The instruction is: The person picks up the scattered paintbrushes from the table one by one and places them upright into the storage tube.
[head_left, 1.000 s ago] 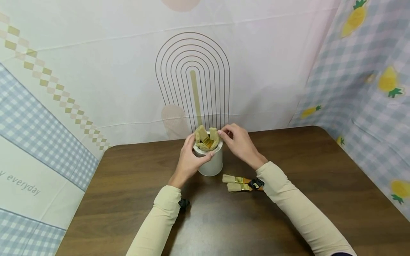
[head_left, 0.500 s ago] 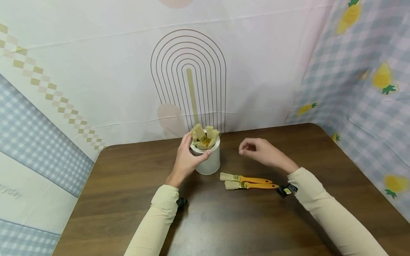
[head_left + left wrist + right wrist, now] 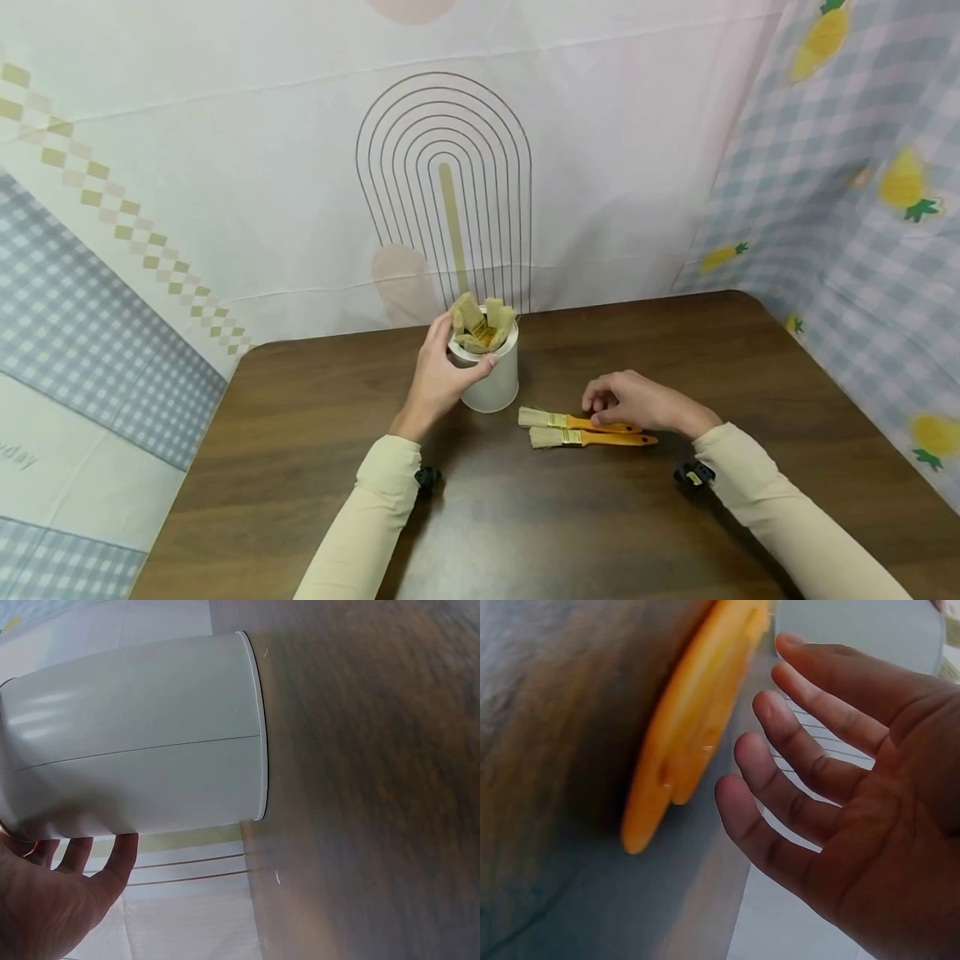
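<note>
A light grey can (image 3: pixel 495 385) stands upright near the back edge of the table. My left hand (image 3: pixel 436 382) grips it near the rim from the left. In the left wrist view, fingers (image 3: pixel 116 862) curve against the can's side. Several paintbrushes (image 3: pixel 472 320) stand in the can, pale bristles up. Two more paintbrushes (image 3: pixel 592 439) with orange handles lie side by side on the table, bristles toward the can. Over their handles hovers my right hand (image 3: pixel 643 402), fingers loosely bent. The right wrist view shows a gap between its fingertips and the orange handles (image 3: pixel 694 712).
The brown wooden table (image 3: pixel 525 517) ends just behind the can. A white printed cloth (image 3: pixel 615 150) hangs at the back, and a checked cloth with pineapples (image 3: pixel 862 275) on the right. Each wrist wears a small black camera (image 3: pixel 694 475).
My right hand has left the can's rim, moving right and toward me, then down over the lying paintbrushes. My left hand stays on the can.
</note>
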A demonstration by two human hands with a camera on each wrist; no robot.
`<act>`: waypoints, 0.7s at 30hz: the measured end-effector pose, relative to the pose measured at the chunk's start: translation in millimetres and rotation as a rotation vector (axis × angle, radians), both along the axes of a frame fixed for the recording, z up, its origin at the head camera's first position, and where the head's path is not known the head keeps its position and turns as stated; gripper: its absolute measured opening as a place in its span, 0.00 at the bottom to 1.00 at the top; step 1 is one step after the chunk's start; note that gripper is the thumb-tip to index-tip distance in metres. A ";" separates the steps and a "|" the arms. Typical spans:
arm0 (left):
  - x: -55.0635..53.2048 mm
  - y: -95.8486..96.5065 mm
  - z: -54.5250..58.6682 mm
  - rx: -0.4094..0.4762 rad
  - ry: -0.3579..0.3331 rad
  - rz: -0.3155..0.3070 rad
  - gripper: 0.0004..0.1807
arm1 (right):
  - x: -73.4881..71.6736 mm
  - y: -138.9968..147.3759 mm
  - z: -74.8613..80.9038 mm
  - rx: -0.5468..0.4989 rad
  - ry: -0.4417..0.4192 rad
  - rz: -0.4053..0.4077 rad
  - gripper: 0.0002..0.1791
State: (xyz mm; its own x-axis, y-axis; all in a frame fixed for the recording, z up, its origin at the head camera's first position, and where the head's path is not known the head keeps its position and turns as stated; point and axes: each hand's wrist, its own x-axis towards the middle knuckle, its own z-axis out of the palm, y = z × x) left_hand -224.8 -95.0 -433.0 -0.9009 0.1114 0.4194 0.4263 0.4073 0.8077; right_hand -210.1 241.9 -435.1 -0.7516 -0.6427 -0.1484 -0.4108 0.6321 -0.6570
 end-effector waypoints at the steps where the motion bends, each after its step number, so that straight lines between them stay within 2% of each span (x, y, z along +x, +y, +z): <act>1: -0.1 0.6 -0.1 -0.002 0.001 0.001 0.47 | 1.1 -0.9 -1.0 0.012 0.009 0.002 0.04; 5: 0.1 1.6 -0.5 0.000 -0.001 0.009 0.46 | 3.6 -6.1 -4.6 0.045 0.062 0.007 0.05; 14: 4.3 4.1 -2.0 0.009 -0.030 -0.002 0.49 | 8.6 -15.4 -8.6 0.069 0.044 -0.052 0.06; 21: 1.8 3.3 -1.4 0.007 -0.006 0.001 0.45 | 7.4 -24.7 -7.4 0.116 0.135 -0.076 0.07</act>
State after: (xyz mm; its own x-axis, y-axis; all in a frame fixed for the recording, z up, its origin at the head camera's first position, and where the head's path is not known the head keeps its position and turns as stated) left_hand -222.9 -91.6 -434.4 -0.9037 0.1077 0.4144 0.4209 0.4015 0.8134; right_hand -202.7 217.1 -442.5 -0.8157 -0.5675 -0.1122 -0.4384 0.7330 -0.5201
